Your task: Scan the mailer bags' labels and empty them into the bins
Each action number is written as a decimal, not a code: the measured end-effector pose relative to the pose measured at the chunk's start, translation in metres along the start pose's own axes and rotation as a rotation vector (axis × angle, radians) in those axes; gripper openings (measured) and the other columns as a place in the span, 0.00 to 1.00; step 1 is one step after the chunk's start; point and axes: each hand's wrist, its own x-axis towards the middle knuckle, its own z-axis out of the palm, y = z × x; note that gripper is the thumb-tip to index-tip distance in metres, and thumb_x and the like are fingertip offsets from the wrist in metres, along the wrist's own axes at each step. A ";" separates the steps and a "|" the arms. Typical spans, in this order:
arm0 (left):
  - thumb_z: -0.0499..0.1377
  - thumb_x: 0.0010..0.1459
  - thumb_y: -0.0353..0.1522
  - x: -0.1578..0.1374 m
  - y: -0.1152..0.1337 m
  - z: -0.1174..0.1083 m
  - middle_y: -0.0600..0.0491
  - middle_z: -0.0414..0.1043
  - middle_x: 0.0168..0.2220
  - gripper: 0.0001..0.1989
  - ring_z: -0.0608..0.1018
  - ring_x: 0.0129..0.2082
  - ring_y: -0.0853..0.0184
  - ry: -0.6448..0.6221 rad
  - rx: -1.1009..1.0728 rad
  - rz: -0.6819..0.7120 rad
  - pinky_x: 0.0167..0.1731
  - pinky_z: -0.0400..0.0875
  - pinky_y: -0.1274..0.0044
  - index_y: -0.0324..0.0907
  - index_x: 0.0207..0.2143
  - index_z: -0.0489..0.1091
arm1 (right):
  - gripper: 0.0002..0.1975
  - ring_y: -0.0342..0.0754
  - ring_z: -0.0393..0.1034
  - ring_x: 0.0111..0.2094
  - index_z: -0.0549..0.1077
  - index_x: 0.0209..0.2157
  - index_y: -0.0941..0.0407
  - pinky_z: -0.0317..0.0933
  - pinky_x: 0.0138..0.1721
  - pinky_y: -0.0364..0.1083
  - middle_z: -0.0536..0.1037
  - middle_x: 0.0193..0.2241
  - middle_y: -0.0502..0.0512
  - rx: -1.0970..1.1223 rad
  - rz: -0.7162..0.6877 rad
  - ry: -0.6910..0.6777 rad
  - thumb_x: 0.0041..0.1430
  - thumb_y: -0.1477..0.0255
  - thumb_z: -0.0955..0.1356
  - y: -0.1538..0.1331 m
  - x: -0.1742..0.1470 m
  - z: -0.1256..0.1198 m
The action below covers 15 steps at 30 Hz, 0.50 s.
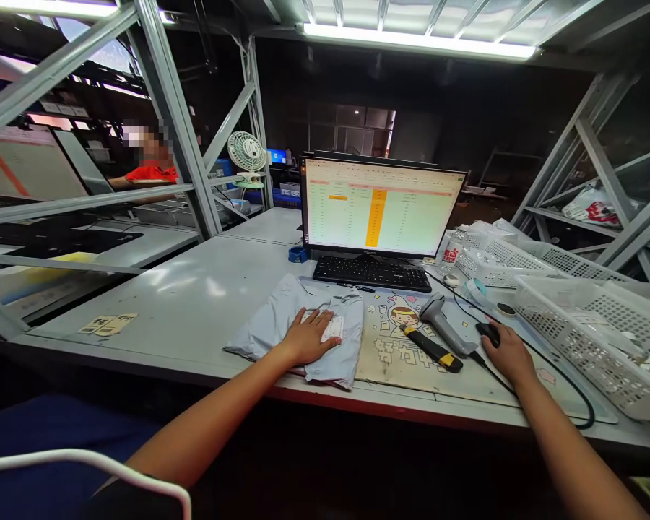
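My left hand lies flat, fingers spread, on a grey plastic mailer bag that carries a white label. My right hand rests on a black computer mouse on a worn desk mat. Between the hands lie a grey barcode scanner and a yellow-and-black utility knife. A monitor showing a spreadsheet stands behind a black keyboard.
White mesh baskets crowd the right side of the table. A bottle and tape rolls sit near the monitor. Metal rack struts rise at left; another person in red sits beyond, near a small fan.
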 end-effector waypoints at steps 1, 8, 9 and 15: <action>0.47 0.72 0.56 -0.001 0.000 0.001 0.40 0.53 0.76 0.41 0.56 0.76 0.48 0.010 0.000 0.000 0.74 0.36 0.50 0.40 0.76 0.53 | 0.31 0.63 0.73 0.55 0.72 0.63 0.57 0.68 0.56 0.60 0.76 0.58 0.67 0.002 -0.004 0.002 0.65 0.56 0.60 0.000 0.000 0.001; 0.48 0.73 0.54 -0.005 -0.004 0.008 0.40 0.56 0.75 0.39 0.57 0.76 0.50 0.055 -0.023 0.037 0.75 0.39 0.51 0.41 0.75 0.56 | 0.33 0.65 0.73 0.56 0.71 0.63 0.58 0.68 0.58 0.61 0.76 0.58 0.68 0.030 -0.026 0.002 0.66 0.55 0.60 0.003 0.001 0.002; 0.48 0.73 0.54 -0.005 -0.005 0.010 0.40 0.56 0.75 0.38 0.57 0.76 0.50 0.074 -0.021 0.044 0.75 0.39 0.51 0.41 0.75 0.56 | 0.32 0.65 0.73 0.55 0.71 0.63 0.58 0.69 0.58 0.61 0.76 0.58 0.68 0.040 -0.039 0.007 0.66 0.54 0.60 0.003 0.001 0.002; 0.50 0.73 0.53 -0.007 -0.005 0.016 0.40 0.60 0.73 0.37 0.61 0.75 0.52 0.159 -0.028 0.026 0.76 0.43 0.53 0.41 0.74 0.58 | 0.30 0.64 0.75 0.54 0.74 0.60 0.54 0.70 0.55 0.61 0.77 0.59 0.65 0.049 -0.050 0.009 0.67 0.52 0.59 0.007 0.001 0.006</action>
